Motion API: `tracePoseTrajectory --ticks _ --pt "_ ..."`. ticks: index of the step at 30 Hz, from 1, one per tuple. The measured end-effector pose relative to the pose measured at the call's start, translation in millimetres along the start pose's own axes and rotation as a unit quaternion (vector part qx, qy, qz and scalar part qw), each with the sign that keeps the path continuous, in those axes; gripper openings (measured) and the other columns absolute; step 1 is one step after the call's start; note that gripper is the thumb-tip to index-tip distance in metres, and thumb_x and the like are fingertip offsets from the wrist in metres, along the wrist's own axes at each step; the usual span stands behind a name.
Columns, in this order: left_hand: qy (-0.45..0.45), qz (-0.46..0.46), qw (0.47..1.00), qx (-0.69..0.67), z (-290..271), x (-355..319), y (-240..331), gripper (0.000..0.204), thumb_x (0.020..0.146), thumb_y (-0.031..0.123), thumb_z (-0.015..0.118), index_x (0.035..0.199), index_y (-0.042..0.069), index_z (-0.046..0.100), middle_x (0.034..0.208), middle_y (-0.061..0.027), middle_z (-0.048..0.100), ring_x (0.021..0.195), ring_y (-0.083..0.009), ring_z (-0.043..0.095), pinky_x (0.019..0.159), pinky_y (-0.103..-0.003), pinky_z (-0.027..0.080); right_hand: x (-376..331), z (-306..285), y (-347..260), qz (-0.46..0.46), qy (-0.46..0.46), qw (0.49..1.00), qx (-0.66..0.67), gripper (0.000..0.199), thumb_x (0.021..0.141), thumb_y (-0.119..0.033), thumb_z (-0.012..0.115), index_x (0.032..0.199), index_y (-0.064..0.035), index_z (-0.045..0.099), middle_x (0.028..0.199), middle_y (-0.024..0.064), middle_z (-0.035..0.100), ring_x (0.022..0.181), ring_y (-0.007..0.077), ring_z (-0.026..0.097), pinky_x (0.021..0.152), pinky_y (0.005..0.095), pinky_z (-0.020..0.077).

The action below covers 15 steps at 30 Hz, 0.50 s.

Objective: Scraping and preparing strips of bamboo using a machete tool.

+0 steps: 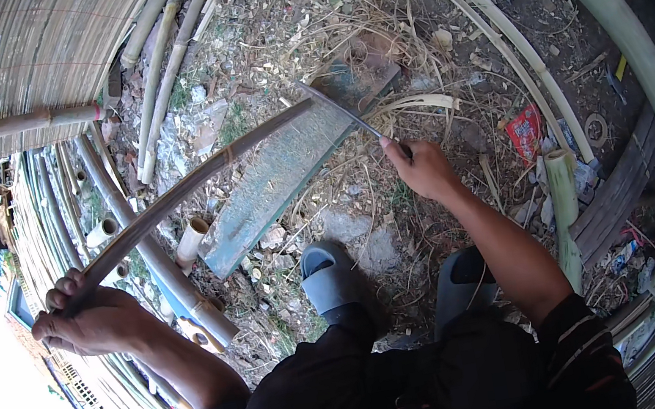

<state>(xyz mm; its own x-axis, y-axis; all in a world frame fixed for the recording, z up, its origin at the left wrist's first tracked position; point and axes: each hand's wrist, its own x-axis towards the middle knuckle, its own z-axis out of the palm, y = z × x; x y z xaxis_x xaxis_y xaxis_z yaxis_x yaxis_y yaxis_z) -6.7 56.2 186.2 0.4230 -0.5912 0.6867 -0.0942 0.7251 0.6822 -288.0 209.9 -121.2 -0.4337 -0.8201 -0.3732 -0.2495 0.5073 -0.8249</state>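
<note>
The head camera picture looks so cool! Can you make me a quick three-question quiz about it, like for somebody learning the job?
1. Pick one: which hand grips the knife?
A) left
B) right

2. True or false: the left hand holds a long brown bamboo piece.

3. Fill in the colour: on the ground, to the right of the knife's handle, lies a bright ___ packet.

Key:
1: B, the right hand.
2: True.
3: Red.
</note>
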Motion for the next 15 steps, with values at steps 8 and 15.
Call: tracePoseTrajectory --ticks 8,15 --pt "0.149 -0.309 0.937 -0.066 -191 40 -93 0.042 0.105 0.039 0.046 0.110 -0.003 0.039 0.097 -0.0154 0.050 0.086 -0.0277 0.056 0.086 -0.044 0.054 -10 24 7 -0.006 0.020 0.999 0.025 0.063 0.099 -0.055 0.052 0.073 0.0013 0.065 0.056 0.0155 0.056 0.054 0.0319 0.058 0.057 0.0431 0.0430" --pt "-0.107 -0.310 0.914 -0.240 -93 41 -29 0.044 0.105 0.033 0.047 0.066 0.016 0.037 0.060 0.0027 0.030 0.057 -0.0124 0.031 0.058 -0.029 0.030 -17 12 2 0.066 0.005 0.998 -0.019 0.062 0.100 -0.054 0.052 0.075 0.0013 0.066 0.057 0.0118 0.056 0.058 0.0268 0.060 0.060 0.0406 0.0441"
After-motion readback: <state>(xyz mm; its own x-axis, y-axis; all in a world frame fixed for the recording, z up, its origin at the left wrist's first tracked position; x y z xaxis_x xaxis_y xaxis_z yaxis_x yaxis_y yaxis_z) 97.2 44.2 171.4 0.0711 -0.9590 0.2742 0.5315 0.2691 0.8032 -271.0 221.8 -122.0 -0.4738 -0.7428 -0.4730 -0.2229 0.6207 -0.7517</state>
